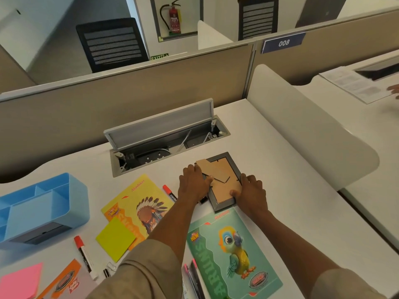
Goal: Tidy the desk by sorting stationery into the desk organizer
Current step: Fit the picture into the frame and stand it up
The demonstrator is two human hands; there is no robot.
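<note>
Beside the open cable hatch (166,145) in the bench (280,190), a dark picture frame (224,180) lies face down, its brown backing board and stand turned up. Both hands are on it. The left hand (193,184) lies over the frame's left edge with fingers spread fairly flat and thumb pressing on the backing; its grip looks like a press rather than a clasp. The right hand (251,190) has its fingers bent round the frame's near right corner, thumb on the backing, so its grip has hold of the frame.

The blue desk organizer (43,206) stands well to the left of the frame, its compartments showing nothing inside. The stationery is not yet sorted: a red marker (170,193) lies just left of the frame, partly under the left forearm; another red marker (84,255), a green sticky pad (114,238) and a pink sticky pad (19,281) lie near the organizer, along with a yellow booklet (138,203) and a green booklet (231,251).

Lifting the frame may go badly if the loose stand swings out or the backing slips. Dragging the left arm back could roll the marker beneath it. A shove away from the person could tip the frame into the hatch.
</note>
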